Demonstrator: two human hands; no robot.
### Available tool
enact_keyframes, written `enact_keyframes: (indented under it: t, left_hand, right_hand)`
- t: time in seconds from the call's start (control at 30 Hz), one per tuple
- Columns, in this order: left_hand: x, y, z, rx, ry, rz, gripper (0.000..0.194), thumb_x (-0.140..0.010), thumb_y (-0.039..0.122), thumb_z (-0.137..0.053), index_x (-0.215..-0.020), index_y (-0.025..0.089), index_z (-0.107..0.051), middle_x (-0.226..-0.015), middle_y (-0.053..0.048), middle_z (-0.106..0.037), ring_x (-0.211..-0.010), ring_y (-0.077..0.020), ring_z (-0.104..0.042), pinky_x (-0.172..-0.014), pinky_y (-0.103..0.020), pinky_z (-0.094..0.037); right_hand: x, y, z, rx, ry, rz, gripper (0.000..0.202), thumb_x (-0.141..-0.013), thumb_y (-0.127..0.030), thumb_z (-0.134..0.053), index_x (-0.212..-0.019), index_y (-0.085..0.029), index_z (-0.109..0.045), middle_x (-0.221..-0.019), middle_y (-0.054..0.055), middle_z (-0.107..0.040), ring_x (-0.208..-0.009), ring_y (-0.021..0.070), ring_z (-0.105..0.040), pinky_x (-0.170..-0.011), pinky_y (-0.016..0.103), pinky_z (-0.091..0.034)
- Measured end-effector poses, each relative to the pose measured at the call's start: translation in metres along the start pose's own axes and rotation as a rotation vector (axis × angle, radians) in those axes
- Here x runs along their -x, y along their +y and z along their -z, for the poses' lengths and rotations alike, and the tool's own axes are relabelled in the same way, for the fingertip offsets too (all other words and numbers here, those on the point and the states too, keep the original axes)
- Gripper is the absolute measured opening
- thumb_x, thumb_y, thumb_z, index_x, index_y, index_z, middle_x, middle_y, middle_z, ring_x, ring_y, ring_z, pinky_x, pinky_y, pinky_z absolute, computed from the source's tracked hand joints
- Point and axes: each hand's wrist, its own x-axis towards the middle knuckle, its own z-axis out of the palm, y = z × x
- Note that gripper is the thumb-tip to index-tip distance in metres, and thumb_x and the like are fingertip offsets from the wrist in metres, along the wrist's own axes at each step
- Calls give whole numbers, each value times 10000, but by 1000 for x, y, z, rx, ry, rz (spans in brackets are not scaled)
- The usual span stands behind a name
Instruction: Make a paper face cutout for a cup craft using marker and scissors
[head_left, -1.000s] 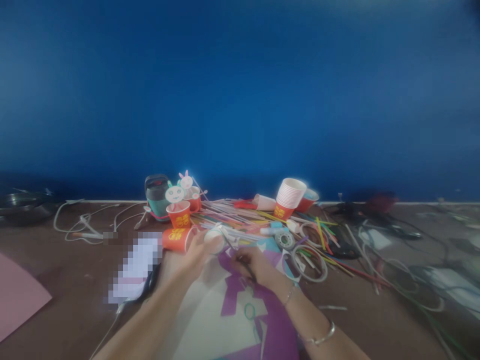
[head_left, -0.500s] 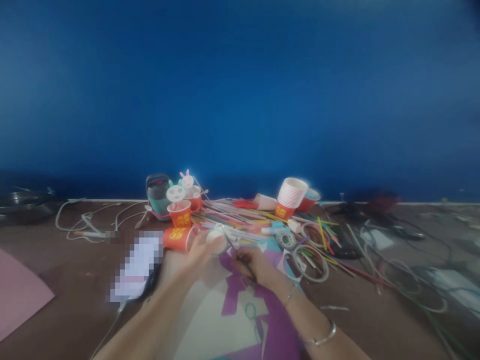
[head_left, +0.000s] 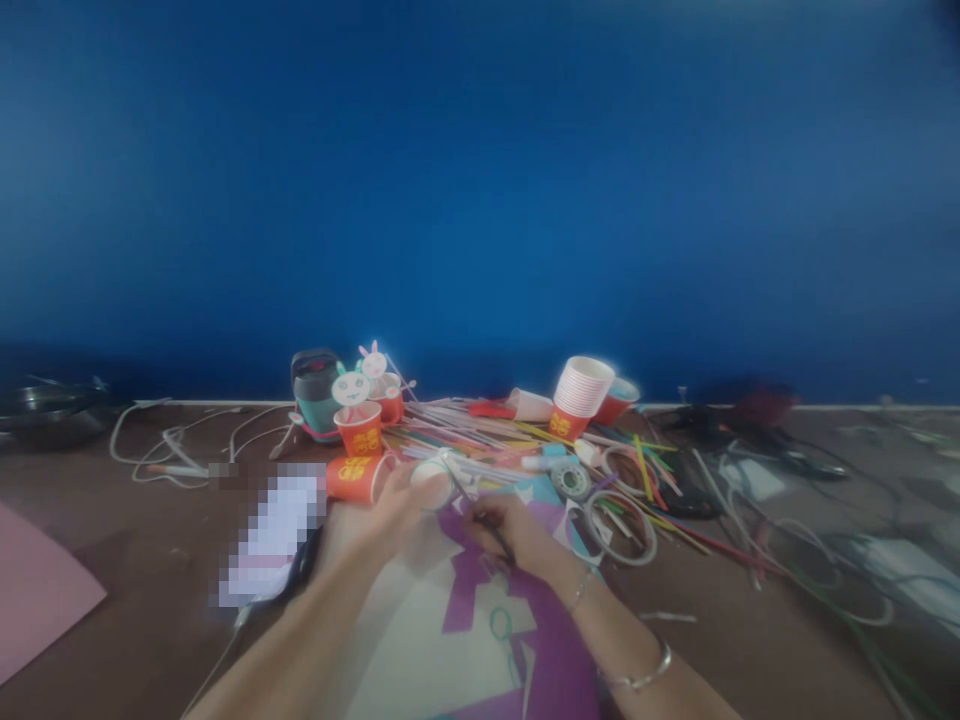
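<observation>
Near the middle, my left hand (head_left: 405, 502) holds a small round white paper piece (head_left: 433, 480) by its edge. Dark-handled scissors are in my right hand (head_left: 495, 525), their blades (head_left: 463, 488) pointing up and left to the edge of the white piece. Under both hands lie purple paper scraps (head_left: 466, 590) on a pale sheet (head_left: 405, 640). A green ring-shaped outline (head_left: 501, 625) shows among the scraps. Just beyond my left hand an orange paper cup (head_left: 356, 478) lies on its side.
Upright cups with rabbit faces (head_left: 351, 388) stand at the back left beside a teal device (head_left: 315, 395). A cup stack (head_left: 581, 395), colored sticks (head_left: 457, 425) and a tape roll (head_left: 571, 480) lie behind. A phone (head_left: 274, 535) is at left.
</observation>
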Motion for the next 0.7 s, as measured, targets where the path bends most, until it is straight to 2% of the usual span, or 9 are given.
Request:
enact_keyframes:
  t: [0.17,0.33,0.7]
  left_hand:
    - [-3,-4,5,-21,-21,-19,283,-549,321,-765,-767,148,-716,-693,-67,-671,-746,-242,-618,-617,-284,-458]
    - [-5,-5,8,-32,-28,-11,315,-541,318,-766,-794,139,-709,-701,-59,-659,-709,-219,-608,-615,-279,-452]
    - [-5,-5,14,-25,-16,38,385,-540,313,-778,-867,126,-701,-699,-63,-642,-694,-227,-598,-590,-289,-444]
  right_hand:
    - [-1,6,1,-19,5,-30,254,-768,-397,-588,-644,-175,-576,-408,-73,-401,-334,60,-307,-350,201,-260]
    - [0,1,2,-3,-15,27,228,-740,-356,-636,-636,-163,-575,-423,-74,-408,-358,54,-313,-365,194,-245]
    - [0,3,3,-18,-37,-50,144,-713,-266,-623,-622,-165,-574,-395,-80,-430,-313,55,-345,-335,183,-279]
